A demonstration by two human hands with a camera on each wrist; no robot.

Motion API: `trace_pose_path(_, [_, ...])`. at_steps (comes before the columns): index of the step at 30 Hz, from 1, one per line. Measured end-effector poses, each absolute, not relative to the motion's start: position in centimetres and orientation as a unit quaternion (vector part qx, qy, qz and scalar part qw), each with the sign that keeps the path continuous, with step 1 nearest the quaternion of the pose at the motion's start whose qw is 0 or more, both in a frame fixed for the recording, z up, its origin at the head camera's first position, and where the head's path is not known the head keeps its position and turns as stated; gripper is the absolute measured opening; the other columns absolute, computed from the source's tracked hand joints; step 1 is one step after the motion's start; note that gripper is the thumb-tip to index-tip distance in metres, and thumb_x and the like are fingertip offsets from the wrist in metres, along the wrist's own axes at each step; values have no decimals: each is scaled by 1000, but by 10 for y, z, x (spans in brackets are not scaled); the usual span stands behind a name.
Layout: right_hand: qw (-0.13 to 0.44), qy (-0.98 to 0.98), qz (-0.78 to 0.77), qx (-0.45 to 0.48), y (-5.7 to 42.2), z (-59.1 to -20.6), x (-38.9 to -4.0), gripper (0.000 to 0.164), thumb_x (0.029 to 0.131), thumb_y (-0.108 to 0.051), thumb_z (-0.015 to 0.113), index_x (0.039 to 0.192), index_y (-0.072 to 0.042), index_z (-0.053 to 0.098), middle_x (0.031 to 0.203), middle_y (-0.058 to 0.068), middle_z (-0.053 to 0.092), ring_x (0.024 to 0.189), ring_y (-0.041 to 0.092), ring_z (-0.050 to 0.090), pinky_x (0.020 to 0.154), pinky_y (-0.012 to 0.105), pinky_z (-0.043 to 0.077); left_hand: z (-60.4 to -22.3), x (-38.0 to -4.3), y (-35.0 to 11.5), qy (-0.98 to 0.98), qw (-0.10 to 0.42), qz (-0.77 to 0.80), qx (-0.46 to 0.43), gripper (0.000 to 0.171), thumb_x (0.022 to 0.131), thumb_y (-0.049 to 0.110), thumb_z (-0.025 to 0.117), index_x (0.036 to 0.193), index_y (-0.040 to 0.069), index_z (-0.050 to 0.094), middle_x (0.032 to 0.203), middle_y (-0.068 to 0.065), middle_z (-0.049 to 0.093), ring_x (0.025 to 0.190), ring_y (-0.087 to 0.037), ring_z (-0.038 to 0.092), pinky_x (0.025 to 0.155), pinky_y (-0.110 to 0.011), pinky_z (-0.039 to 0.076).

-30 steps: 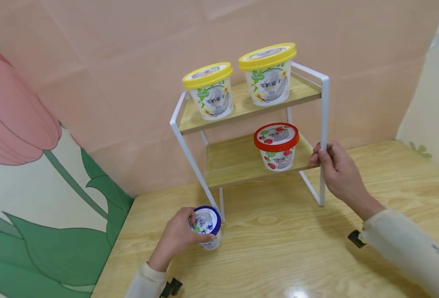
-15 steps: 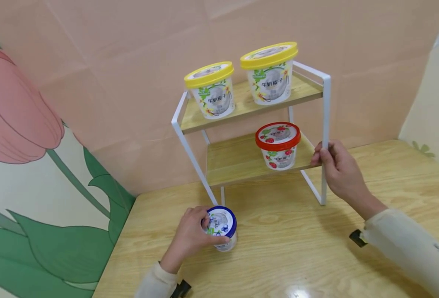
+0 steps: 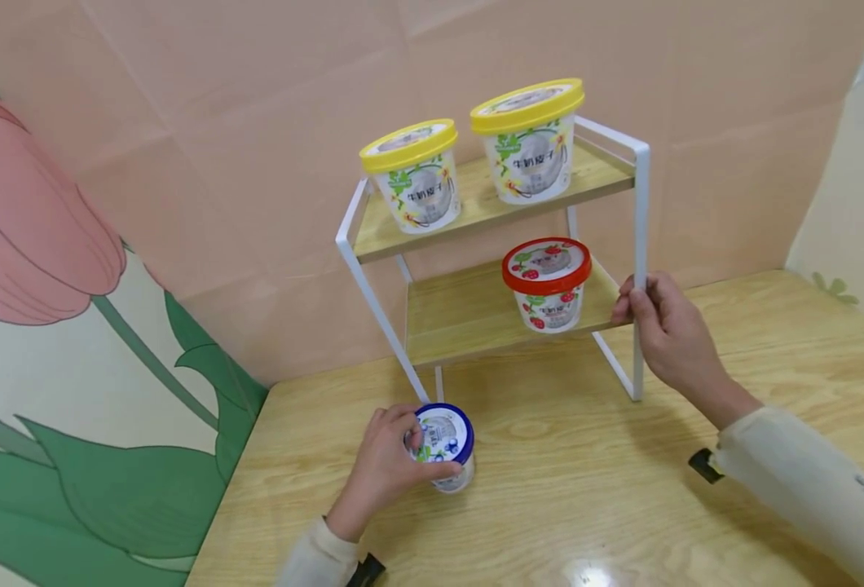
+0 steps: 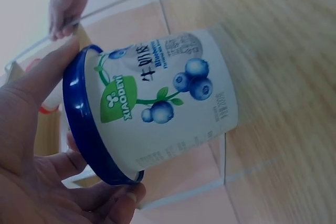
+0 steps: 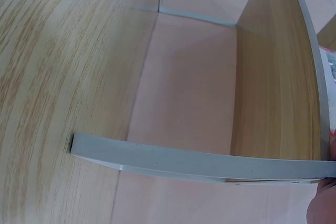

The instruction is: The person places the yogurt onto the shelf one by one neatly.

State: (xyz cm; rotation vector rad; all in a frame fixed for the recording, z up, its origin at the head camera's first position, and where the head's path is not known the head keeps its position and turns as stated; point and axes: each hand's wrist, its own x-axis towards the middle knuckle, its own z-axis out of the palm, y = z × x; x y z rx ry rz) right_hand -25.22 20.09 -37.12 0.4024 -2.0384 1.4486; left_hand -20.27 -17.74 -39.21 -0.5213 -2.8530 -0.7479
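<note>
My left hand (image 3: 388, 456) grips a white tub with a dark blue lid (image 3: 444, 436) by its lid, at the front left of a two-tier rack. Blueberries are printed on this tub (image 4: 163, 98) in the left wrist view; whether its base touches the table cannot be told. My right hand (image 3: 670, 334) holds the front right upright of the rack (image 3: 641, 220), thumb in front and fingers behind. A red-lidded tub (image 3: 547, 285) stands on the lower shelf, right of centre. On the top shelf stand two yellow-lidded tubs, one left (image 3: 413, 175) and one right (image 3: 531, 143).
The rack's lower wooden shelf (image 3: 450, 314) has bare board left of the red-lidded tub. Wood-grain table (image 3: 549, 473) extends under and in front of the rack. Behind it is a pink backdrop (image 3: 271, 163), with a tulip mural (image 3: 36, 228) at left.
My left hand has carried the blue-lidded tub to the right, before the rack's front left leg, and the tub's printed lid has turned slightly. My right hand keeps its hold on the upright.
</note>
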Motion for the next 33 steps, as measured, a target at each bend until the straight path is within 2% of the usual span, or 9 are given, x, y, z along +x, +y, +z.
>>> trace_pose_path(4, [299,-765,550,153,201,-372,-253,18,106,-7,40,112,7,49,88,-10,60,78,-2,62,74,7,54,-393,-199,-174,-952,76,-244,-170,62,59,54,91,68,14,45,127,-7,64,114,-23,52,91,-38,48])
trace_pose_path(13, [305,-762,549,157,201,-374,-254,18,106,-7,41,112,7,50,88,-9,60,79,-2,62,75,8,54,-390,-198,-175,-948,80,-222,-213,63,56,55,92,68,15,44,130,-3,65,118,-23,56,92,-38,51])
trace_pose_path(16, [306,-763,547,159,201,-374,-255,18,106,-7,41,112,7,50,88,-9,60,79,-2,62,75,7,54,-392,-201,-171,-943,83,-233,-221,62,57,55,91,68,15,45,132,-4,65,118,-23,54,92,-39,46])
trace_pose_path(22, [304,-763,548,155,202,-373,-254,18,106,-7,41,112,7,49,88,-9,60,79,-2,62,75,7,54,-395,-208,-160,-942,100,-226,-226,59,59,57,90,68,18,46,133,-3,65,105,-19,46,78,-34,26])
trace_pose_path(27, [300,-761,553,155,201,-374,-253,19,106,-7,40,112,8,49,88,-8,60,79,-1,62,75,8,54,-399,-214,-152,-949,107,-200,-220,58,65,62,84,71,19,46,136,-1,64,108,-20,45,80,-37,25])
trace_pose_path(33, [307,-761,549,158,200,-372,-252,19,106,-7,40,112,8,49,88,-9,60,79,-1,62,75,8,54,-402,-217,-143,-958,118,-144,-220,55,77,70,70,82,22,45,141,-7,59,109,-26,39,84,-41,23])
